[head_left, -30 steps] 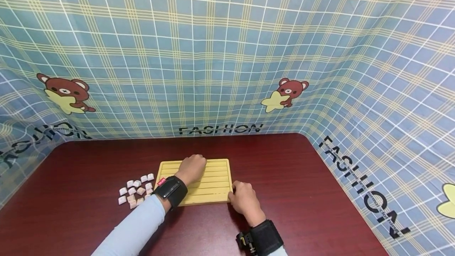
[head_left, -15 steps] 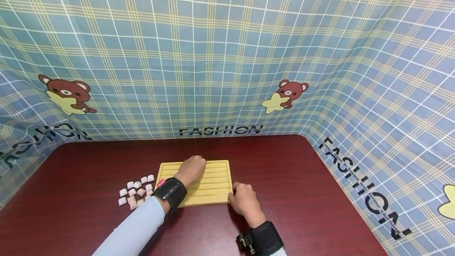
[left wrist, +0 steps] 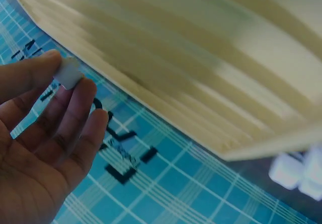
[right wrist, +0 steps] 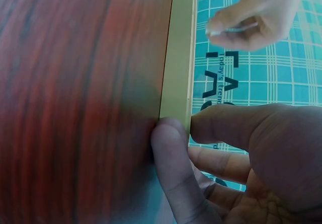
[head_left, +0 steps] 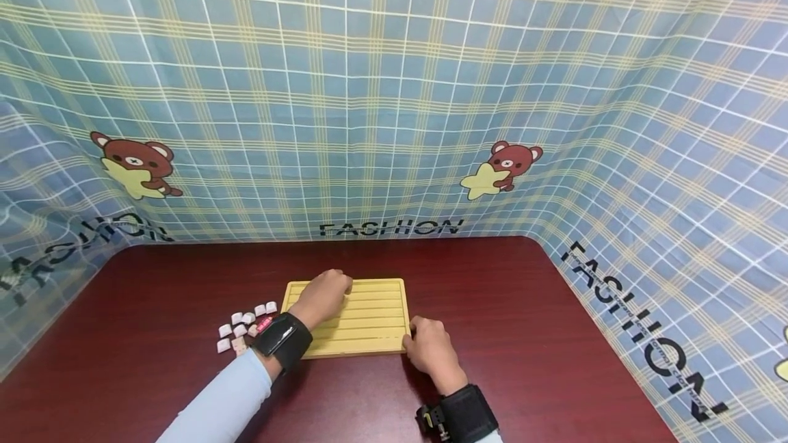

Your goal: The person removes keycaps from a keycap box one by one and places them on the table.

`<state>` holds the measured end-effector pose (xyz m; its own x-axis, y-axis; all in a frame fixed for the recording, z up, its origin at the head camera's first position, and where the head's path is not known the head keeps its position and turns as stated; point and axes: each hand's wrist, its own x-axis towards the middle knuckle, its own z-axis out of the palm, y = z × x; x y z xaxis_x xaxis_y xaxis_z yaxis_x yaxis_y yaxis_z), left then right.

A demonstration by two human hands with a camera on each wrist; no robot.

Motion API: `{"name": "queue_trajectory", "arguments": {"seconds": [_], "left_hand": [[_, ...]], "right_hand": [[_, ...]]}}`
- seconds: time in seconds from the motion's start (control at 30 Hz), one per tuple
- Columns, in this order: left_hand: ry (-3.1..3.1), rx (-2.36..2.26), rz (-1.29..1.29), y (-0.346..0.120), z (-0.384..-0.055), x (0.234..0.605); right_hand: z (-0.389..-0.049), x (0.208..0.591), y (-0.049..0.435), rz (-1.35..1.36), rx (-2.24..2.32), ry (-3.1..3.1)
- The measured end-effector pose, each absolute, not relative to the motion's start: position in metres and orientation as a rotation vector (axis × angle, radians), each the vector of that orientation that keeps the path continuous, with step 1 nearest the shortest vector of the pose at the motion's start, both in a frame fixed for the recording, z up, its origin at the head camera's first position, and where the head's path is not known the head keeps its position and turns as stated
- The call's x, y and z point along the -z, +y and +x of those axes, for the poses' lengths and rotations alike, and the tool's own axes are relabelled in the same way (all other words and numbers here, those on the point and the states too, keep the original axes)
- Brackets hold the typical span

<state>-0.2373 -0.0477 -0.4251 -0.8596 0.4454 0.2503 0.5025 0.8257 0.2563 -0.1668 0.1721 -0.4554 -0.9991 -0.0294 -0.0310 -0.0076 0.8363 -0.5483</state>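
Above the left part of a yellow ridged tray (head_left: 375, 316) hovers my left hand (head_left: 323, 298). It pinches a small white keycap (left wrist: 69, 76) between thumb and fingertips, as the left wrist view shows; in the head view the hand hides that keycap. My right hand (head_left: 431, 348) is at the tray's near right corner. Its thumb and a finger (right wrist: 169, 142) pinch the tray's side wall (right wrist: 177, 58) in the right wrist view. Several loose white keycaps (head_left: 239, 330) lie left of the tray, some covered by the left wrist.
The tray lies on a dark red wooden table (head_left: 492, 299). A blue checked cloth (head_left: 382, 122) with printed bears and lettering encloses the back and sides. Black straps (head_left: 284, 342) sit around both wrists.
My left hand has drawn back a little to the left over the tray. My right hand stays at the tray's corner. The head view has shifted slightly.
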Motion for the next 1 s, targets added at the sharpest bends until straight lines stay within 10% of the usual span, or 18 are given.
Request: {"name": "queue_trajectory", "arguments": {"seconds": [1.0], "left_hand": [[-2.969, 0.494, -0.397, -0.18, -0.182, 0.406]], "right_hand": [[-0.166, 0.454, 0.171, -0.116, 0.872, 2.992]]}}
